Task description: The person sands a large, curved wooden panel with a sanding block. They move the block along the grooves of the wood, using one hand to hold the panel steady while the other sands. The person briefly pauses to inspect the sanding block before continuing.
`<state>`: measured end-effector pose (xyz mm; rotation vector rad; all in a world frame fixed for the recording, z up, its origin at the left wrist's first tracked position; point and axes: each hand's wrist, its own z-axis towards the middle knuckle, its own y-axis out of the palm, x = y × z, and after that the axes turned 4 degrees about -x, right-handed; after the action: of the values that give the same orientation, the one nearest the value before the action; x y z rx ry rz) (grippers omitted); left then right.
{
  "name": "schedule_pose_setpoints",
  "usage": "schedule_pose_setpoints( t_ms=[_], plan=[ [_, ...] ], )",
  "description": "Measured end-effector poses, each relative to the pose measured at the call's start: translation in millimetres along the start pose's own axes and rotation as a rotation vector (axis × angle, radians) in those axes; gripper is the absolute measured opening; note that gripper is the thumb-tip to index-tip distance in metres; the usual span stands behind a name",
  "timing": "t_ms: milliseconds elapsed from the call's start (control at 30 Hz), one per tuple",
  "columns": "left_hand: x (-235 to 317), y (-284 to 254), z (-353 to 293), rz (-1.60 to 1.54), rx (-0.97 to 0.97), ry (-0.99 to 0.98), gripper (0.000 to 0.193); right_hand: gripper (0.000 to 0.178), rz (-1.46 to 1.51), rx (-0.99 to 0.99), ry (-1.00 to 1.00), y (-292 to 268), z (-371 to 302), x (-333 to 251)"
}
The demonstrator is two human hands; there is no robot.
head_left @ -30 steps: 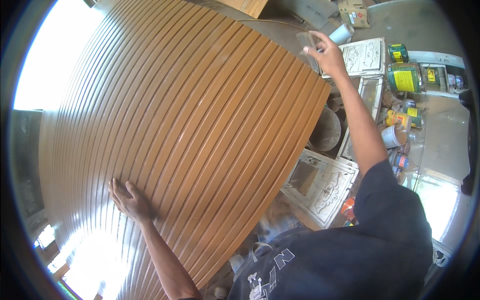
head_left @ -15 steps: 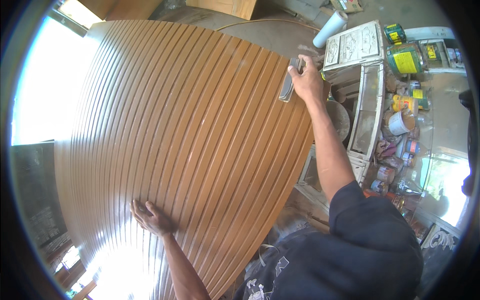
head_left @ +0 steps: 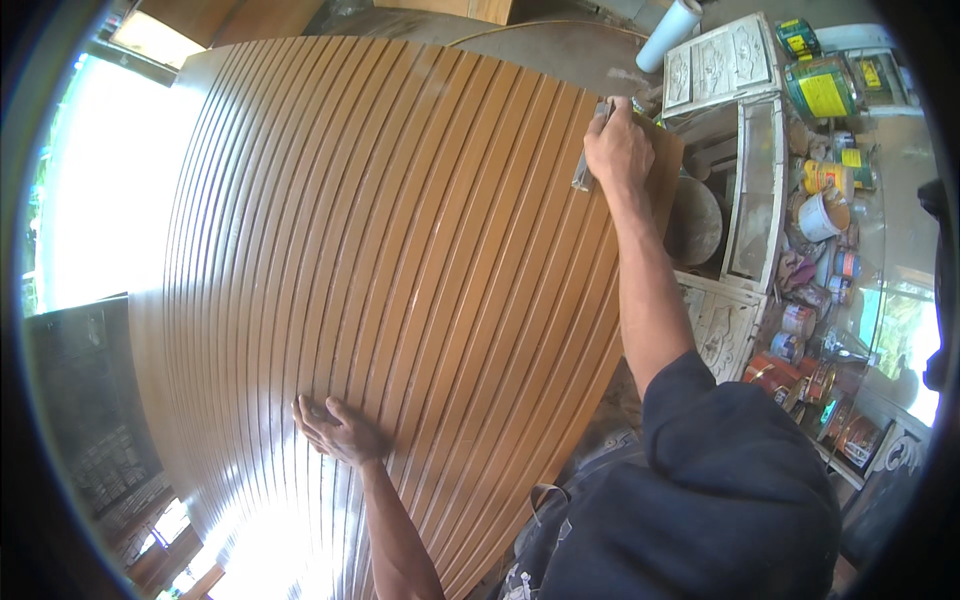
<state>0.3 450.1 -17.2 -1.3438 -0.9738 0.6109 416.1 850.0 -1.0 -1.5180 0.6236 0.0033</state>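
A large brown grooved panel (head_left: 430, 250) spreads out in front of me, its parallel slats running lengthwise. Near its far right edge, my right hand (head_left: 620, 150) is closed around a grey, narrow sanding block (head_left: 583, 170), which rests on the slats. Part of the block is hidden under the fingers. My left hand (head_left: 340, 430) lies on the panel nearer to me, fingers stretched out and holding nothing.
Right of the panel stands a worn white carved cabinet (head_left: 750, 190). Beyond it are several paint cans, including a green can (head_left: 820, 90), and a white tub (head_left: 822, 216). A white roll (head_left: 668, 35) lies at the back. Strong glare covers the panel's lower left.
The view has shifted, so the panel sits farther right in it. Relative to the panel, my right hand with the block is slightly farther from the right edge. My left hand stays flat.
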Motion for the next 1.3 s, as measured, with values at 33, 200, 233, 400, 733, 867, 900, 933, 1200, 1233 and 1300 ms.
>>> schedule_pose_setpoints(
  t_ms=[33,200,233,400,733,867,900,933,1200,1233,1300],
  plan=[
    [0.0,0.3,0.1,-0.005,0.0,0.013,0.069,0.04,0.005,0.123,-0.085,1.5,2.3,0.2],
    [-0.2,-0.9,-2.0,-0.003,0.006,0.043,0.069,0.032,-0.006,0.18,-0.037,10.5,-28.6,-1.6],
    [0.1,-1.7,-1.8,-0.001,0.013,0.054,0.069,0.03,0.009,0.251,-0.08,13.7,-49.7,-2.2],
    [1.2,-2.9,-0.6,0.012,0.001,0.105,0.071,0.037,0.018,0.242,-0.093,1.5,-93.7,-10.9],
    [-14.8,7.2,1.3,-0.038,-0.002,0.291,0.071,0.027,0.136,-0.099,0.063,16.9,-326.6,-13.7],
    [-9.9,4.4,0.9,-0.057,-0.002,0.293,0.067,0.033,0.19,0.105,-0.036,9.4,-319.1,-18.0],
    [-10.4,6.3,1.8,-0.102,0.064,0.362,0.065,0.035,0.124,0.115,0.025,4.8,-310.7,-18.4],
    [-10.2,10.8,0.0,-0.097,0.093,0.374,0.063,0.037,0.136,0.162,-0.054,5.9,-313.5,-18.8],
    [-158.4,-30.4,-57.6,-0.3,-0.101,0.728,0.067,0.042,-0.001,0.129,0.023,37.7,-395.4,27.8],
    [-193.1,-44.8,-62.7,-0.297,-0.132,0.738,0.07,0.044,-0.027,0.115,-0.002,42.1,-352.9,37.8],
    [-285.9,-78.4,-73.0,-0.171,-0.13,0.594,0.072,0.047,-0.05,0.082,-0.074,61.3,-277.6,96.4]
  ],
)
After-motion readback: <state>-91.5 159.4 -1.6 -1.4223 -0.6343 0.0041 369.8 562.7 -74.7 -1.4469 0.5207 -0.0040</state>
